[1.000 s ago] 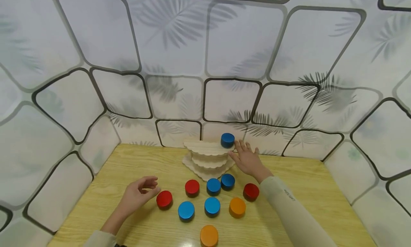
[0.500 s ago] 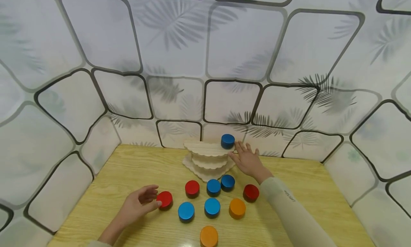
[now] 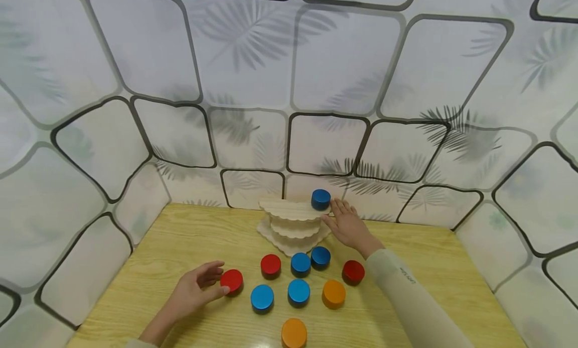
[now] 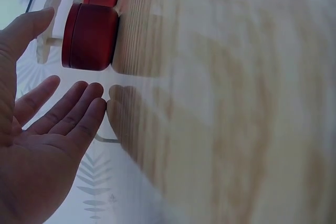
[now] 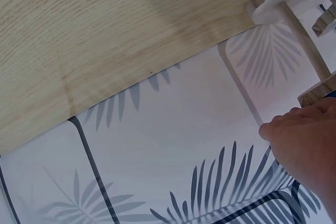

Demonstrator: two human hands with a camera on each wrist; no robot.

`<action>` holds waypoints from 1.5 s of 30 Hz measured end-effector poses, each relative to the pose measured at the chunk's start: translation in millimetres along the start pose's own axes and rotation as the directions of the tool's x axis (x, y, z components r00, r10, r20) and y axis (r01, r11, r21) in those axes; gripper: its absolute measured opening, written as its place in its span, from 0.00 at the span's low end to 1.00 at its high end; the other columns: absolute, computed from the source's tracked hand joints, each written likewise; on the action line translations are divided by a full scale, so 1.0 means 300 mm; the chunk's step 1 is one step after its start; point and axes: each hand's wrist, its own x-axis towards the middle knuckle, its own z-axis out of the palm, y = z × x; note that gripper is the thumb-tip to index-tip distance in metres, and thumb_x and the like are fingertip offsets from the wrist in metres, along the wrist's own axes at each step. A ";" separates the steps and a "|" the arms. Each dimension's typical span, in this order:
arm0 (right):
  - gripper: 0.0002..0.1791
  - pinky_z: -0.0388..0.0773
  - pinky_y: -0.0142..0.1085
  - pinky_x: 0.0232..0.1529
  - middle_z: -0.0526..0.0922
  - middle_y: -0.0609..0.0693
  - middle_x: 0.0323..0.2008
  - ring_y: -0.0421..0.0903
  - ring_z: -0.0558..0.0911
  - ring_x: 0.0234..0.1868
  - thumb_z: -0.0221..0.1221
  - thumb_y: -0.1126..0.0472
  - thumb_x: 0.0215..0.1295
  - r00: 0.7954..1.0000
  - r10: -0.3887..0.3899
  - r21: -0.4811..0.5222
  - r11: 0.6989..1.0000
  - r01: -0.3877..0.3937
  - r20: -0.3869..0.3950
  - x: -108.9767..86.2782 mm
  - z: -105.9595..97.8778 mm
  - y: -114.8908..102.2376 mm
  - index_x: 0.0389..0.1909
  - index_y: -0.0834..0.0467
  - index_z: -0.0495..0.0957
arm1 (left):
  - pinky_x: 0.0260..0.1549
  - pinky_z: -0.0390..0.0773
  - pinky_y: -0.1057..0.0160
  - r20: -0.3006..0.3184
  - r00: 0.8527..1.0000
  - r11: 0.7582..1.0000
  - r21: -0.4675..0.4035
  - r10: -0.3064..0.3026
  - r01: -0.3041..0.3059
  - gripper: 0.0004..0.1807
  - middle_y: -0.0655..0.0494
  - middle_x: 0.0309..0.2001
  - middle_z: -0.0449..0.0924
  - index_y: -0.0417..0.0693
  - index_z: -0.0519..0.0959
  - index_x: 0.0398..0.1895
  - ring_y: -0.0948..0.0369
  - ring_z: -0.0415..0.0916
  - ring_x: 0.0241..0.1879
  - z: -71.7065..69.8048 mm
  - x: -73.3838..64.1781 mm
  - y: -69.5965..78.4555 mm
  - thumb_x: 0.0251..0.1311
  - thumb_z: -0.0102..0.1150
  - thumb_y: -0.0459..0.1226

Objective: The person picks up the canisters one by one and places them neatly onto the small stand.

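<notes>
Head view shows right hand (image 3: 350,227), sleeve lettering (image 3: 407,275) illegible, beside blue disc (image 3: 320,200).

- Wall (image 3: 325,147): behind stand (image 3: 295,230).
- Upper cylinder (image 3: 320,200): stand's top, right end.
- Other cylinders (image 3: 299,293): on table (image 3: 180,237), before stand.
- Your right hand (image 3: 351,228): stand's right side; left hand (image 3: 193,291): front-left.

The right wrist view's edge cuts off the right hand (image 5: 307,153) and the wooden stand (image 5: 304,40), and the writing (image 3: 407,275) on the right sleeve (image 3: 415,300) is too tiny to read.
</notes>
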 end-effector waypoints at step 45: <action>0.43 0.44 0.65 0.82 0.47 0.69 0.83 0.70 0.47 0.84 0.39 0.41 0.87 1.000 0.007 0.021 1.000 -0.007 0.018 0.001 -0.003 0.000 0.83 0.69 0.44 | 0.58 0.83 0.61 0.014 0.999 0.981 0.189 0.049 -0.050 0.33 0.50 0.60 0.85 0.46 0.83 0.61 0.50 0.83 0.62 0.020 -0.002 0.008 0.52 0.83 0.45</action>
